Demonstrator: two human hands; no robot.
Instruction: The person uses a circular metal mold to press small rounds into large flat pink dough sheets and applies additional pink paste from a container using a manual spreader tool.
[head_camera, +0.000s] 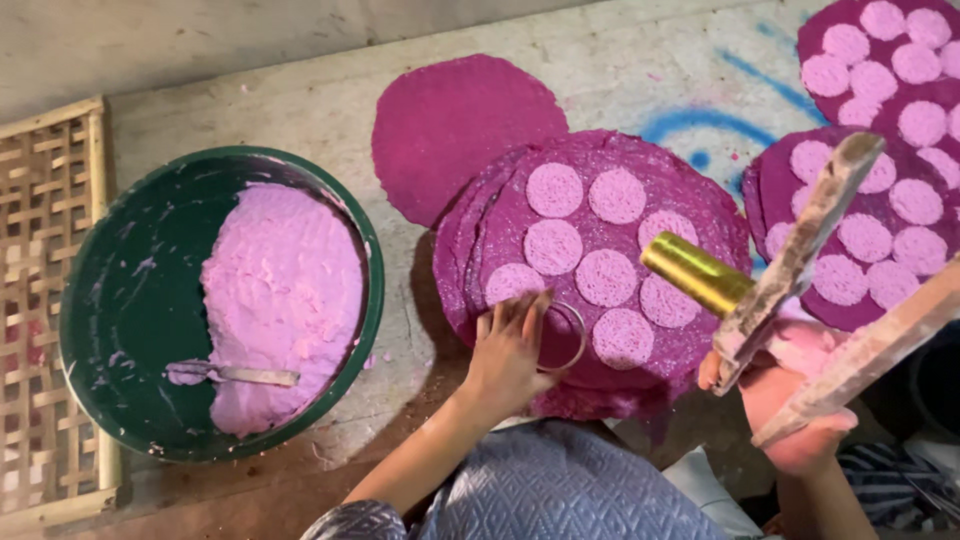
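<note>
At the far left of the frame lies a woven bamboo tray (45, 300) on the floor. Just beside it sits a big green bowl (130, 300). The bowl has soft pink paste (285, 300) heaped on its right side. A spoon (235, 375) lies in the paste near the bottom of the bowl.

In the upper middle, a plain dark purple round sheet (450, 125) lies flat on the grey floor (640, 70). Next to it, in the middle of the frame, is a stack of purple sheets (600, 260). The top one has light pink circles (553, 190) on it, set close together.

My left hand (510, 350) is at the lower edge of that stack. My fingers are bent and pinch a thin metal ring (565, 335). The ring rests flat on the top sheet, at its lower edge, just beside the pink circles.

To the right, my right hand (790, 400) is closed around a wooden tool (800, 260) smeared with pink paste. It has a shiny gold tube (695, 272) on one end. The tool is tilted up over the sheets. A second wooden stick (870, 355) slants beside it, and I cannot tell if my fingers hold that one too.

At the upper right and right edge, more purple sheets with pink circles (880, 130) lie on the floor.
</note>
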